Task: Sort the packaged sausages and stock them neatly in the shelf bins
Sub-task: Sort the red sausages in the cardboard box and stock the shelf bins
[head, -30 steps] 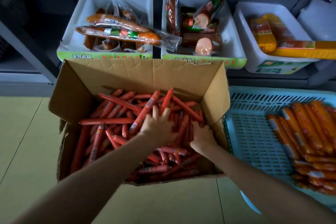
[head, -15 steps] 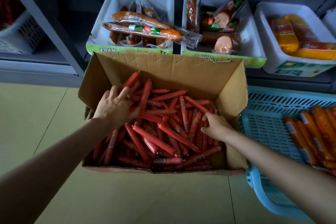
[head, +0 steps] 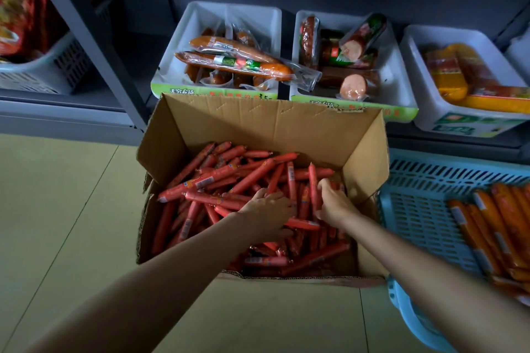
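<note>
A: Head view. You're reaching both hands into the box [head: 266,123], sitting on the floor just before the shelf bins [head: 200,23]. Sausages [head: 246,178] lying crisscross, loose.

B: Risk?

A: You're gathering from a tangled pile, so a bunch could slide out and drop, or you're mixing them with the thicker ones in the basket [head: 424,209] beside.

B: Hands?

A: Left hand [head: 266,209] is lying palm down on the pile, fingers fairly straight, pressing. Right hand [head: 334,200] is curling round a few upright sticks, gripping them. Both forearms are angling inward.
</note>
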A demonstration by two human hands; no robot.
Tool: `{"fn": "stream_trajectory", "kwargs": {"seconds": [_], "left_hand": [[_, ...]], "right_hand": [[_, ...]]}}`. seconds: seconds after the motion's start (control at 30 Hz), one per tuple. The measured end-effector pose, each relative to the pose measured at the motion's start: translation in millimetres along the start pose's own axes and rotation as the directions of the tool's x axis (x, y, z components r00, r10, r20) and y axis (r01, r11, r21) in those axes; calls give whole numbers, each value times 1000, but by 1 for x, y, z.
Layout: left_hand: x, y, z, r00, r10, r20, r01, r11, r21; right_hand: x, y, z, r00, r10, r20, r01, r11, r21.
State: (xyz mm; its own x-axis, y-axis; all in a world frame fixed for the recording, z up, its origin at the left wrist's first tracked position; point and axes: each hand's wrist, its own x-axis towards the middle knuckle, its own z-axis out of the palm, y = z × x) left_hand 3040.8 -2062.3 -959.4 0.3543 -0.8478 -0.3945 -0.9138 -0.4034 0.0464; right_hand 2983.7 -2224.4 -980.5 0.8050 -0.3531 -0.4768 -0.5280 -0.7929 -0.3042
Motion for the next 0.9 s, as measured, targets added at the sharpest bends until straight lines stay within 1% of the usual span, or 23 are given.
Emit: {"fn": "stream_trajectory", "kwargs": {"seconds": [0.1,0.13,0.2,0.3,0.37,0.4,0.5,0.57,0.6,0.67,0.73,0.77,0.8,0.83,0.9], "left_hand": [[9,5,0,997,-49,-67,52,997,48],[11,6,-2,996,-61,-70,65,996,53],[12,6,-5,997,-68,-44,70,996,52],[6,-3,-10,999,-47,-6,48,986,162],[-4,-19,-12,996,-86,8,82,970,229],[-9,-29,-11,992,-123,6,119,966,229],[-21,-45,-3,976,-217,-18,218,966,138],[-22,-45,-1,973,-230,-1,229,969,98],[-21,-43,0,975,-223,-1,222,972,81],[-18,-41,-1,980,-189,-54,191,981,22],[-13,-32,-3,987,-115,-110,108,992,-68],[-8,-25,-3,992,-55,-111,46,995,-90],[-2,-15,-5,996,14,-85,-22,996,-89],[4,-5,-6,996,81,-29,-83,994,-77],[15,13,-5,979,171,115,-166,985,-51]], "right_hand": [[-6,-2,3,1000,-8,16,6,995,95],[-9,-3,4,999,-27,20,25,994,102],[-14,-3,6,997,-61,40,57,995,86],[-13,0,5,994,-46,95,41,998,54],[-12,3,0,993,-21,117,25,999,-33],[-12,6,-3,993,-12,118,22,996,-86],[-13,22,-4,996,23,83,-1,967,-256],[-15,30,-1,996,51,71,-25,945,-327],[-17,30,0,995,27,92,9,929,-369],[-19,24,0,984,-40,173,111,901,-420],[-19,22,0,973,-75,220,155,914,-375],[-18,23,1,967,-94,239,176,921,-348],[-20,25,0,957,-121,265,209,919,-334],[-22,26,0,942,-143,303,244,912,-330],[-24,29,0,918,-145,369,285,889,-359]]}}
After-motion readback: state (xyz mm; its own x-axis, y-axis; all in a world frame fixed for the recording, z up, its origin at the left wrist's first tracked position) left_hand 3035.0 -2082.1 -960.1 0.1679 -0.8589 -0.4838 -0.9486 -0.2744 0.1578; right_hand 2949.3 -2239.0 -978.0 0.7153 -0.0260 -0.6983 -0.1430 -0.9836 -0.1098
